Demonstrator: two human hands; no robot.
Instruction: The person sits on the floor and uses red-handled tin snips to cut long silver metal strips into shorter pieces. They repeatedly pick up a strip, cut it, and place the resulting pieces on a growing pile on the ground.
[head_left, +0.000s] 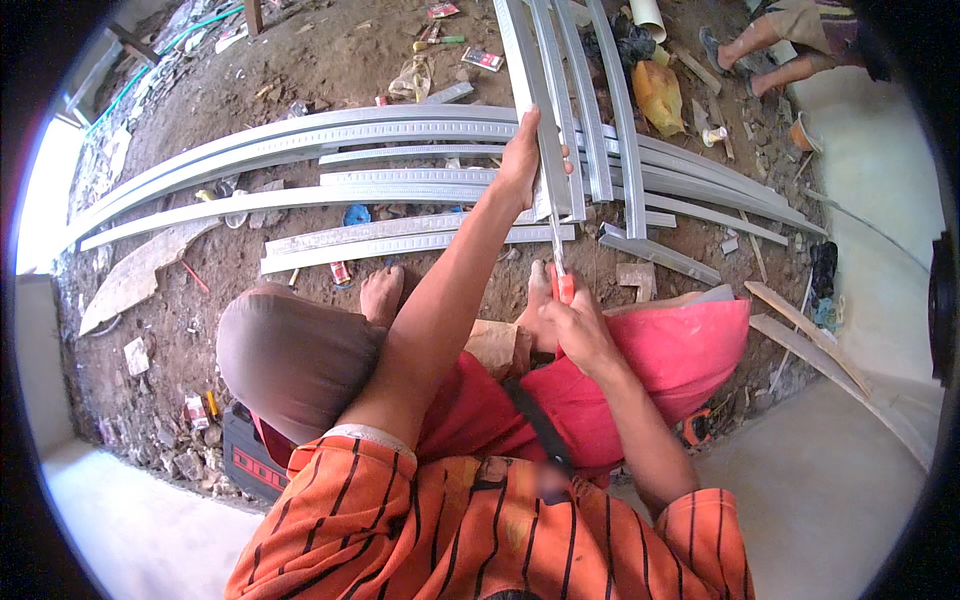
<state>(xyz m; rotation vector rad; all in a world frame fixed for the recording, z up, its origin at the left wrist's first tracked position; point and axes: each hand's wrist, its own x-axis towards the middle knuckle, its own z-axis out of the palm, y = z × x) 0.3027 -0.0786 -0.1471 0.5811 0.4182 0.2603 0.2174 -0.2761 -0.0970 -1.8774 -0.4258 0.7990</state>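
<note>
My left hand (519,165) is wrapped around a long galvanized metal channel (522,65), its fingers curling over the far side. The channel reaches away from me, its near end at the middle of the view. In my right hand (580,325) are red-handled snips (563,288), gripped low in front of me. Their narrow metal jaws (557,243) point away and meet the near end of the channel. Whether they bite into the metal cannot be made out. More channels (622,120) lie alongside, to the right of the held one.
Metal channels (200,208) lie crosswise on the littered dirt floor, beneath the held one. A dark toolbox (250,455) is at the lower left, wooden strips (810,330) at the right. Another person's legs (765,60) show at the far right, near a yellow bag (657,97).
</note>
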